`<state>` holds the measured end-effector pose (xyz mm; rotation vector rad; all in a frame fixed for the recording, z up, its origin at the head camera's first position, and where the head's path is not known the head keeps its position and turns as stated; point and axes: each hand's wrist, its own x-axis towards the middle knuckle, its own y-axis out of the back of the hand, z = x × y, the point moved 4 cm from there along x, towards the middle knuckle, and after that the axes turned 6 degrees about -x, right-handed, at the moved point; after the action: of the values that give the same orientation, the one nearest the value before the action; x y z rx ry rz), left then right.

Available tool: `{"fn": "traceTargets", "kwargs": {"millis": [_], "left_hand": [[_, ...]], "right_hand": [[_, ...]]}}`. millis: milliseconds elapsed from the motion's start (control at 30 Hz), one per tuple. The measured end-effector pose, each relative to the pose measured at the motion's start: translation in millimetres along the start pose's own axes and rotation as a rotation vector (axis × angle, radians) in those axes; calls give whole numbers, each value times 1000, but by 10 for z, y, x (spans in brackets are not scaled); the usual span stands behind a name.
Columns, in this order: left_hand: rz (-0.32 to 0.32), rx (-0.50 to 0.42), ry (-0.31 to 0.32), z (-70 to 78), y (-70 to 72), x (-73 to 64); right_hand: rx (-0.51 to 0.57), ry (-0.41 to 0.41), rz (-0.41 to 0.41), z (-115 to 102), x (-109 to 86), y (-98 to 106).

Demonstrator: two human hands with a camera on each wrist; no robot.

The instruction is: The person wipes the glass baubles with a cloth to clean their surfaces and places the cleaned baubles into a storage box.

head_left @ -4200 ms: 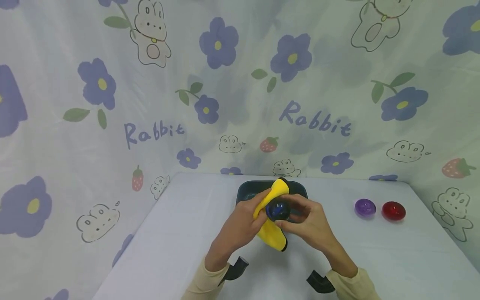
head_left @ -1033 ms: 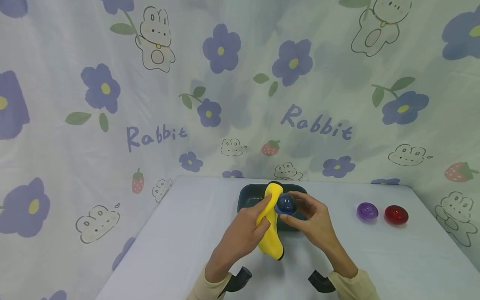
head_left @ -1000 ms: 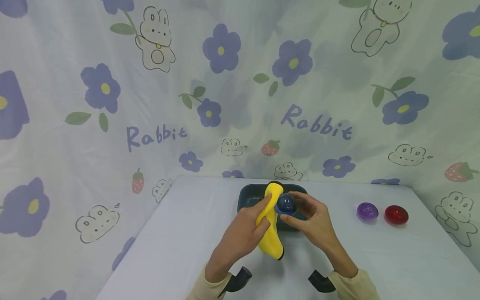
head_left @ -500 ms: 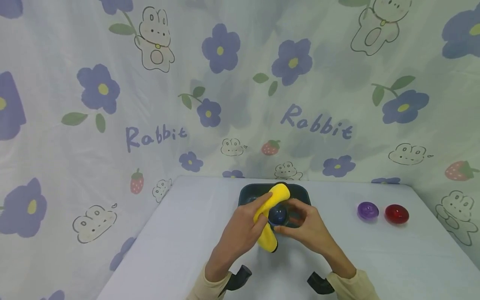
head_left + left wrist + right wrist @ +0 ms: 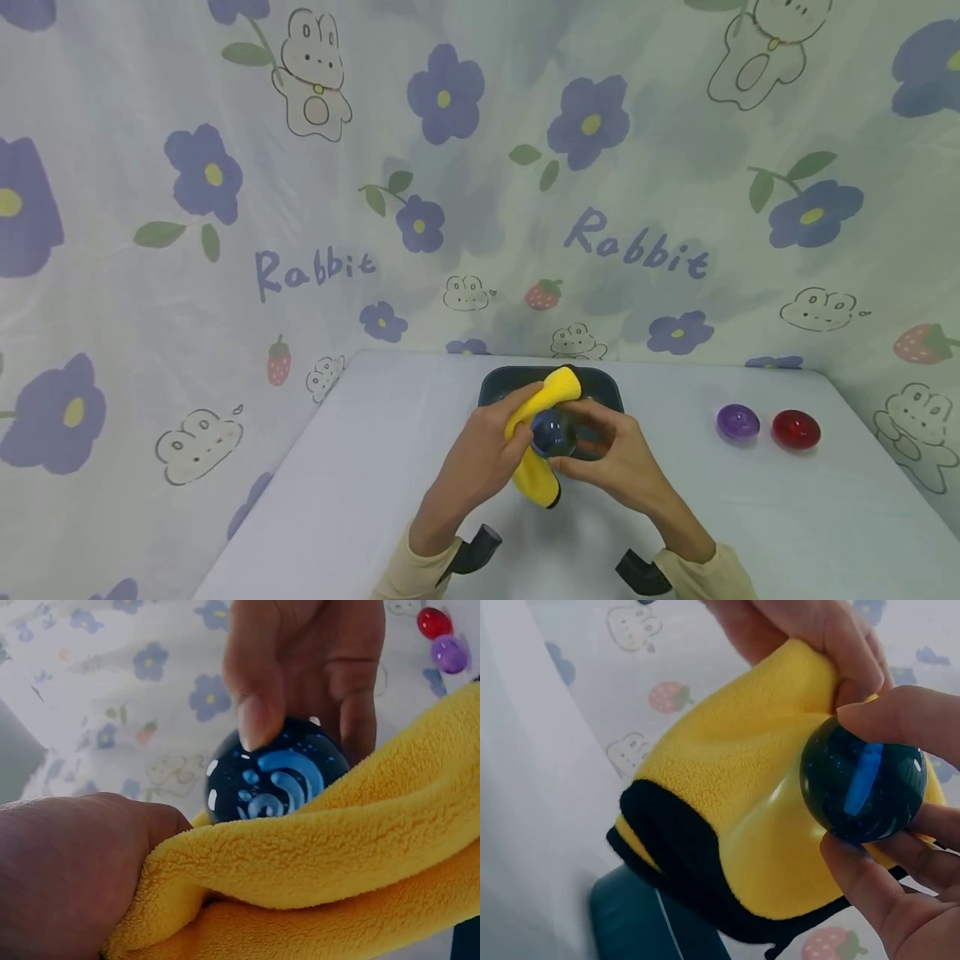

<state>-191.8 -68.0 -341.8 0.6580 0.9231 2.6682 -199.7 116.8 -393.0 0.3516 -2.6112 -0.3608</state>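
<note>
A dark blue glass ball (image 5: pixel 553 433) with a light blue swirl design is pinched between the fingers and thumb of my right hand (image 5: pixel 618 454). My left hand (image 5: pixel 480 450) grips a folded yellow cloth (image 5: pixel 561 385) with black edging. The cloth lies against the ball; in the left wrist view its fluffy fold (image 5: pixel 322 855) covers the ball's lower part. Seen from the right wrist, my thumb and fingers hold the ball (image 5: pixel 862 780) from opposite sides, with the cloth (image 5: pixel 735 750) behind it.
Behind and below the hands stands a dark teal tray (image 5: pixel 498 383), partly hidden by them. A purple ball (image 5: pixel 738 423) and a red ball (image 5: pixel 797 429) sit side by side on the right of the white table (image 5: pixel 337 500). A flower-and-rabbit curtain (image 5: pixel 465 192) hangs behind.
Since one second ago, the ball and right hand have moved left and slightly down against the cloth. The cloth's upper end has tilted to the right. Both hands keep their holds.
</note>
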Motion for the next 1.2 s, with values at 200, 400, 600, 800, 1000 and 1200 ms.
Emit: {"fn": "traceTargets", "kwargs": {"millis": [200,400,600,800,1000,1200], "left_hand": [[-38,-37,22,-53,-26,16],[-65,-49,48,-65,-43,11],[-117,-56,97,-55,-41,-1],[-153,-47,137,-37,-58,-12],[-158,-32,145,-3,-60,-30],[-134,-11,130,27,-42,-43]], "right_hand": [[36,64,36,-38,7,17],[65,88,109,-74,8,26],[131,79,163,-66,11,49],[140,39,212,-8,13,93],[97,4,238,32,22,134],[19,-56,242,68,30,170]]}}
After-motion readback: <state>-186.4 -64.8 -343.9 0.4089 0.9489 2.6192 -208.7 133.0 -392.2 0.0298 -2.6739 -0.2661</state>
